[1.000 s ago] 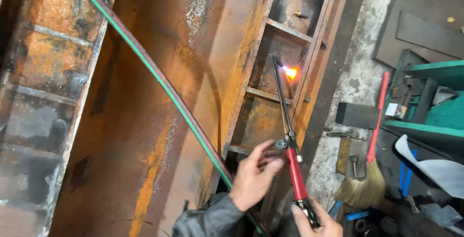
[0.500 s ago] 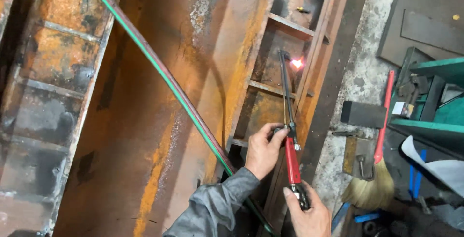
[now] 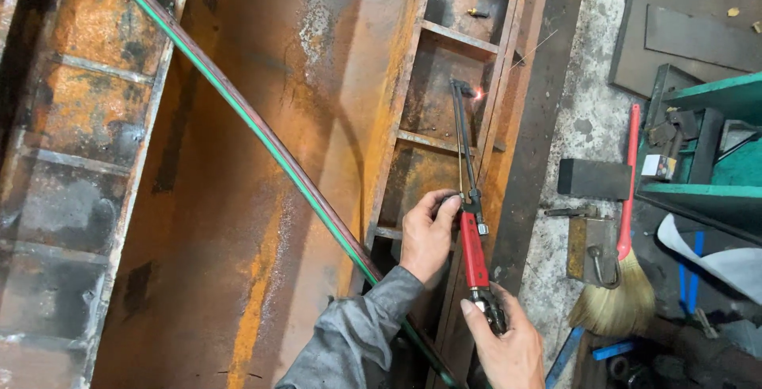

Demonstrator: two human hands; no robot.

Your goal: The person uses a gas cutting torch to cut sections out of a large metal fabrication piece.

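A gas cutting torch [image 3: 473, 238] with a red handle and long dark tubes points away from me along a rusty steel beam [image 3: 444, 143] with welded cross ribs. A small flame [image 3: 479, 94] burns at its tip against the beam's right flange. My left hand [image 3: 427, 234], in a grey sleeve, grips the torch at the valve end of the tubes. At the rear end of the red handle, my right hand [image 3: 506, 341] is closed around the torch. A green and dark red twin hose [image 3: 262, 131] runs diagonally across the steel from the upper left toward my arm.
A wide rusty steel plate [image 3: 238, 198] fills the left and middle. On the concrete floor at right lie a red-handled broom [image 3: 623, 222], a dark metal block [image 3: 594, 179], a small plate with a hook [image 3: 595, 250], grey steel sheets [image 3: 698, 32] and a green metal frame [image 3: 706, 143].
The flame has shrunk from a bright orange glow to a small spark. Both hands and the torch have shifted slightly; the view has drifted so the scene sits further right.
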